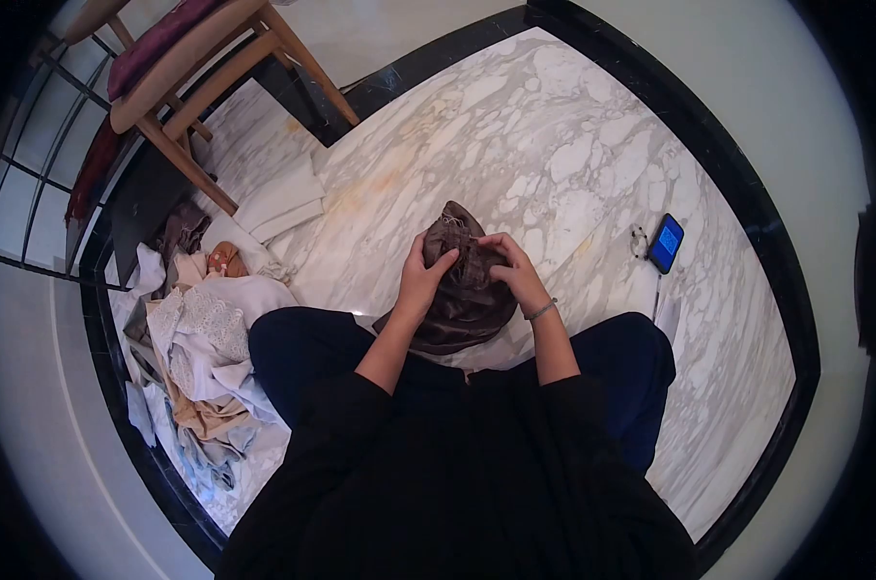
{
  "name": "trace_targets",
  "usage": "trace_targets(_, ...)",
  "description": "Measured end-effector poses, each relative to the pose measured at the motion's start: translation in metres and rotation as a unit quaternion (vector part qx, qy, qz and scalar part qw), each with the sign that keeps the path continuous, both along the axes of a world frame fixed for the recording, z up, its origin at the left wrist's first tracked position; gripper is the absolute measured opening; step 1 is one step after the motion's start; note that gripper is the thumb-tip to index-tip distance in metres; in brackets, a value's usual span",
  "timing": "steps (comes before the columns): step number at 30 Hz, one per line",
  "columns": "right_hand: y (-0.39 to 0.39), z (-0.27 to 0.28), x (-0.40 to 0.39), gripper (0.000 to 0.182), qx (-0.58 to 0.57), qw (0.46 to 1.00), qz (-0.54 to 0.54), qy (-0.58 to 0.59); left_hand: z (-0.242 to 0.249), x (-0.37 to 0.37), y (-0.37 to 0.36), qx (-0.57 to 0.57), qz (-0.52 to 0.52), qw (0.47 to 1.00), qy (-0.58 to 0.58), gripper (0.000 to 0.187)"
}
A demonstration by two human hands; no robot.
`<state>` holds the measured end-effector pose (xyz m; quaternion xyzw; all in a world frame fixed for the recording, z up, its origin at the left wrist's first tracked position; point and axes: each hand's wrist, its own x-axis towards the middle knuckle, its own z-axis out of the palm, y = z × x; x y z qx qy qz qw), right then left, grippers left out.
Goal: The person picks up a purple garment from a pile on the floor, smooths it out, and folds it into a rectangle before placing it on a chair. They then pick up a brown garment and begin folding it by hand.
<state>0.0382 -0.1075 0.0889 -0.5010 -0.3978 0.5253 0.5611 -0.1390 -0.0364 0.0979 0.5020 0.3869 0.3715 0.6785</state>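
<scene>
A dark brown, slightly shiny cloth lies bunched between my crossed legs, its upper part raised to a peak with pale threads or fringe showing near the top. My left hand grips its left side, thumb lying across the front of the folds. On the opposite side, my right hand pinches the gathered fabric with bent fingers; a thin bracelet circles that wrist. The lower folds spread on the floor in front of my lap.
A heap of pale and mixed clothes lies at my left, beside a folded white cloth. A wooden chair and a black metal rack stand at upper left. On the marble floor, a lit phone sits by a small beaded item.
</scene>
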Motion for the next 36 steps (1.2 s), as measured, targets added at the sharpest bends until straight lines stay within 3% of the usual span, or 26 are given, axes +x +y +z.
trace_targets(4, -0.001, 0.02, -0.001, 0.052, -0.015, 0.995, -0.02, 0.094, -0.014, 0.0, 0.003, 0.033, 0.007, 0.999, 0.008, 0.045)
trace_targets(7, 0.001, 0.017, -0.004, 0.046, -0.009, 1.0, -0.006, 0.002, -0.013, -0.001, 0.003, 0.026, 0.005, 1.0, 0.017, 0.037)
trace_targets(13, 0.0, 0.007, -0.008, 0.041, -0.044, 0.997, 0.023, -0.05, -0.014, 0.0, 0.002, 0.007, 0.013, 1.0, 0.005, 0.03)
trace_targets(20, 0.0, -0.006, 0.0, 0.033, -0.022, 0.999, 0.027, -0.028, -0.023, -0.001, 0.006, 0.028, 0.079, 0.996, 0.014, 0.027)
trace_targets(25, 0.001, 0.011, -0.01, 0.027, -0.064, 0.998, -0.001, 0.013, -0.012, -0.002, 0.004, -0.016, 0.054, 0.998, -0.021, 0.028)
trace_targets(29, 0.0, 0.014, -0.015, 0.026, -0.047, 0.998, -0.002, -0.048, -0.008, -0.002, 0.0, -0.026, 0.02, 0.999, -0.019, 0.027)
trace_targets(35, 0.002, -0.007, -0.009, 0.019, -0.048, 0.996, 0.018, -0.074, -0.025, 0.0, 0.005, 0.027, 0.048, 0.998, -0.034, 0.022)
trace_targets(36, 0.003, -0.009, -0.01, 0.018, -0.049, 0.997, 0.018, -0.063, -0.021, 0.002, 0.004, 0.06, 0.081, 0.995, 0.009, 0.022)
